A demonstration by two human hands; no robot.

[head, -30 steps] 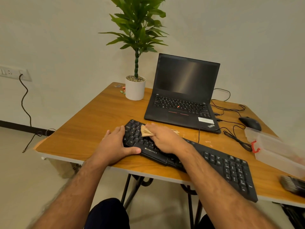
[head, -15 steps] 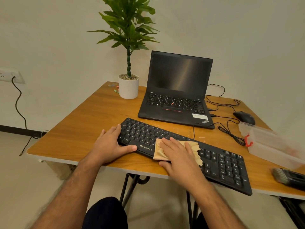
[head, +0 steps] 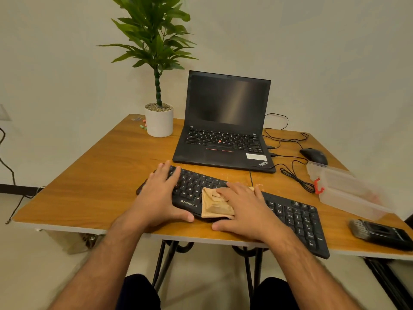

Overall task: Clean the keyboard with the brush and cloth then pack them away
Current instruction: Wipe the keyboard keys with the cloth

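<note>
A black keyboard [head: 292, 217] lies slanted along the front edge of the wooden table [head: 100, 186]. My left hand [head: 159, 198] rests flat on its left end, thumb along the front edge, holding it steady. My right hand [head: 243, 209] presses a beige cloth [head: 214, 208] onto the middle keys with straight fingers. The black brush [head: 380, 233] lies on the table at the far right. Behind it stands a clear plastic box [head: 348, 193] with a red clip.
An open black laptop [head: 223, 130] sits behind the keyboard. A potted plant [head: 159, 120] stands at the back left. A black mouse [head: 314, 155] and loose cables [head: 295, 175] lie at the right. Bare wood spreads left of the keyboard.
My right hand slid the cloth from the keyboard's left end toward the middle and flattened on it. The left hand stayed on the left end. The camera tilted down.
</note>
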